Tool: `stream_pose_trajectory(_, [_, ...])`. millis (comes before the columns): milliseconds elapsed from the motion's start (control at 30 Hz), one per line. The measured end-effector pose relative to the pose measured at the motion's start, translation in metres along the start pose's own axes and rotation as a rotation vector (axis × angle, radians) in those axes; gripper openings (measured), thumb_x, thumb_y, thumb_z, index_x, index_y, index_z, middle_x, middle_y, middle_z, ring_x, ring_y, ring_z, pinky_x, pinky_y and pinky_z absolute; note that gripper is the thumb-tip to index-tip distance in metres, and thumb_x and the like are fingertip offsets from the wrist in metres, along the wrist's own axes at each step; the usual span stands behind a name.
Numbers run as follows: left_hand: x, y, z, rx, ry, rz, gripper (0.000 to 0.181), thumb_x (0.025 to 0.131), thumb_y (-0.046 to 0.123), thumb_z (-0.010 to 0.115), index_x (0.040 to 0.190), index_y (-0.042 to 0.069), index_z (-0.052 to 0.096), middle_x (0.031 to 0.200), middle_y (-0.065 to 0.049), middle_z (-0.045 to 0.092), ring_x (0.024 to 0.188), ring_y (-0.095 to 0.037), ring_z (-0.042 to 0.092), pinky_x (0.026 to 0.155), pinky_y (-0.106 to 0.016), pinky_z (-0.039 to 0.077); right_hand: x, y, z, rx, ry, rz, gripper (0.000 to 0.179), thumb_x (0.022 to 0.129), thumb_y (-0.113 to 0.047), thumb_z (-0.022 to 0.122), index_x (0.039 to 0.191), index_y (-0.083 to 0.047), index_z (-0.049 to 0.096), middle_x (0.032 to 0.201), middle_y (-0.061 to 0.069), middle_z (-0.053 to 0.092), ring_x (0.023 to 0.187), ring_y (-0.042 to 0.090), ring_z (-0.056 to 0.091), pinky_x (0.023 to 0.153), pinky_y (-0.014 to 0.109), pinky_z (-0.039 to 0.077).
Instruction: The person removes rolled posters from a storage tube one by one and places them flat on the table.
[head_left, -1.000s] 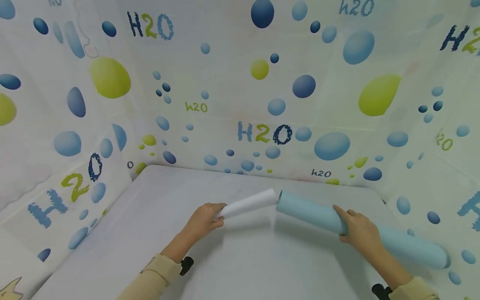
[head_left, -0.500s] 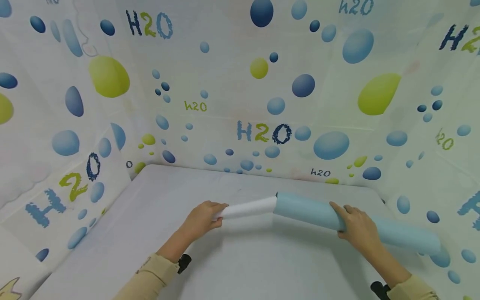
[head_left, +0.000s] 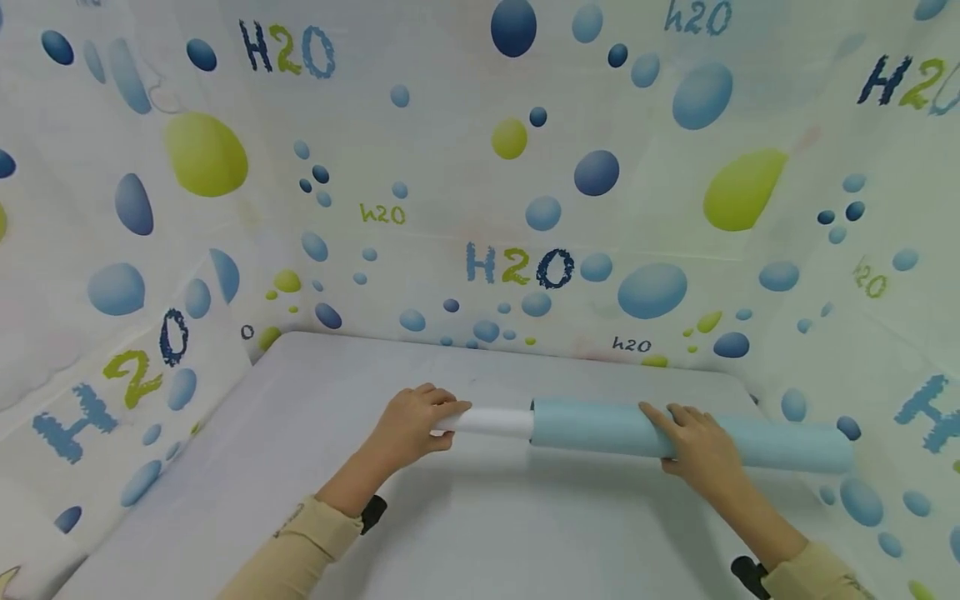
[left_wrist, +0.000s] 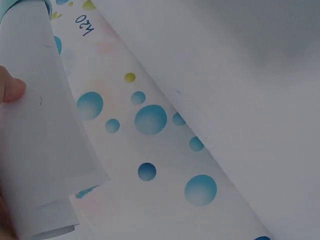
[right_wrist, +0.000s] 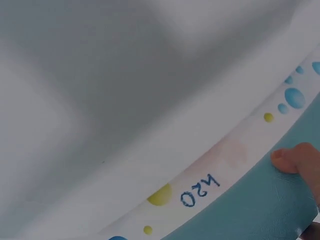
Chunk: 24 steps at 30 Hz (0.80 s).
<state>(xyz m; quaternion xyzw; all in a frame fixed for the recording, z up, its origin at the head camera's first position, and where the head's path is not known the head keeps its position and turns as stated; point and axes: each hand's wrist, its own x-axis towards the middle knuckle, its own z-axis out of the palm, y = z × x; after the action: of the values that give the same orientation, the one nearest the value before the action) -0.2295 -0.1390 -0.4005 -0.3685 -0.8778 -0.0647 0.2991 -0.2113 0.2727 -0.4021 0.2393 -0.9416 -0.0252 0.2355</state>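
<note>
My left hand point(head_left: 417, 425) grips a white paper roll point(head_left: 493, 422) near its left end. The roll's right end sits inside the mouth of a wider light-blue tube point(head_left: 592, 427). Around the middle of that tube curl the fingers of my right hand point(head_left: 697, 442), gripping it from above. Both pieces lie nearly level, in line, above the table. In the left wrist view the white roll point(left_wrist: 35, 125) shows a loose, stepped edge at its near end, and a fingertip presses its side. The right wrist view shows my thumb on the blue surface point(right_wrist: 250, 210).
A white table point(head_left: 480, 533) spreads below, with shadows of hands and rolls on it. Behind and at both sides hangs a white sheet point(head_left: 450, 150) printed with blue and green bubbles and "H2O" lettering.
The white roll's right end, apart from the tube a second ago, has gone into it. The blue tube has swung from slanting to nearly level and shifted left; less of the white roll shows.
</note>
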Motion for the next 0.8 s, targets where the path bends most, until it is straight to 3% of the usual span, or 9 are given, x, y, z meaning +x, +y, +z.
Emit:
stream_pose_trajectory(133, [0.004, 0.012, -0.001, 0.053, 0.021, 0.044, 0.042, 0.065, 0.024, 0.079, 0.105, 0.017, 0.068, 0.091, 0.001, 0.065, 0.082, -0.017, 0.059, 0.060, -0.030, 0.048, 0.005, -0.010, 0.004, 0.010, -0.015, -0.022, 0.087, 0.047, -0.019, 0.090, 0.126, -0.012, 0.052, 0.104, 0.022, 0.058, 0.092, 0.041, 0.057, 0.079, 0.054, 0.045])
stream_pose_trajectory(233, [0.007, 0.020, 0.001, 0.049, 0.009, 0.042, 0.042, 0.067, 0.025, 0.078, 0.106, 0.018, 0.067, 0.092, 0.001, 0.065, 0.084, -0.016, 0.058, 0.062, -0.030, 0.049, 0.005, -0.015, 0.007, 0.026, -0.015, -0.029, 0.087, 0.046, -0.018, 0.090, 0.125, -0.012, 0.054, 0.103, 0.022, 0.059, 0.091, 0.041, 0.058, 0.077, 0.053, 0.046])
stream_pose_trajectory(433, [0.005, 0.025, 0.010, -0.019, -0.036, 0.016, 0.046, 0.069, 0.029, 0.075, 0.113, 0.019, 0.065, 0.103, 0.001, 0.064, 0.092, -0.017, 0.057, 0.067, -0.033, 0.049, 0.002, -0.018, 0.008, 0.046, -0.028, -0.031, 0.087, 0.046, -0.016, 0.090, 0.125, -0.011, 0.055, 0.103, 0.022, 0.059, 0.091, 0.041, 0.057, 0.078, 0.053, 0.045])
stream_pose_trajectory(533, [0.001, 0.022, 0.015, -0.075, 0.005, -0.024, 0.052, 0.072, 0.037, 0.072, 0.119, 0.018, 0.061, 0.114, -0.001, 0.061, 0.103, -0.020, 0.056, 0.077, -0.039, 0.048, 0.000, -0.017, 0.007, 0.040, -0.030, -0.024, 0.087, 0.045, -0.016, 0.090, 0.124, -0.010, 0.055, 0.103, 0.023, 0.060, 0.091, 0.042, 0.057, 0.078, 0.054, 0.045])
stream_pose_trajectory(600, [-0.001, 0.019, 0.017, -0.157, 0.067, -0.127, 0.053, 0.077, 0.038, 0.069, 0.123, 0.016, 0.058, 0.121, -0.004, 0.058, 0.110, -0.023, 0.053, 0.084, -0.043, 0.046, -0.002, -0.017, 0.006, 0.040, -0.029, -0.017, 0.086, 0.045, -0.016, 0.090, 0.124, -0.011, 0.055, 0.103, 0.022, 0.060, 0.091, 0.041, 0.057, 0.077, 0.054, 0.045])
stream_pose_trajectory(633, [-0.002, 0.017, 0.017, -0.216, 0.094, -0.211, 0.053, 0.080, 0.039, 0.065, 0.126, 0.014, 0.056, 0.124, -0.006, 0.056, 0.113, -0.025, 0.051, 0.088, -0.045, 0.043, -0.002, -0.017, 0.006, 0.041, -0.029, -0.014, 0.086, 0.045, -0.016, 0.090, 0.124, -0.011, 0.055, 0.103, 0.022, 0.060, 0.091, 0.041, 0.058, 0.077, 0.054, 0.045])
stream_pose_trajectory(733, [-0.003, 0.013, 0.015, -0.490, 0.143, -0.533, 0.051, 0.092, 0.039, 0.049, 0.133, 0.009, 0.047, 0.132, -0.011, 0.049, 0.122, -0.030, 0.043, 0.098, -0.048, 0.034, -0.003, -0.019, 0.005, 0.046, -0.039, -0.008, 0.086, 0.046, -0.016, 0.090, 0.125, -0.011, 0.055, 0.104, 0.022, 0.060, 0.091, 0.041, 0.058, 0.077, 0.053, 0.045])
stream_pose_trajectory(800, [-0.004, 0.010, 0.012, -0.688, 0.116, -0.739, 0.052, 0.098, 0.041, 0.035, 0.137, 0.007, 0.040, 0.137, -0.013, 0.044, 0.126, -0.032, 0.038, 0.102, -0.049, 0.028, -0.002, -0.021, 0.005, 0.052, -0.045, -0.006, 0.086, 0.047, -0.017, 0.090, 0.125, -0.012, 0.054, 0.105, 0.022, 0.060, 0.091, 0.041, 0.058, 0.078, 0.053, 0.046])
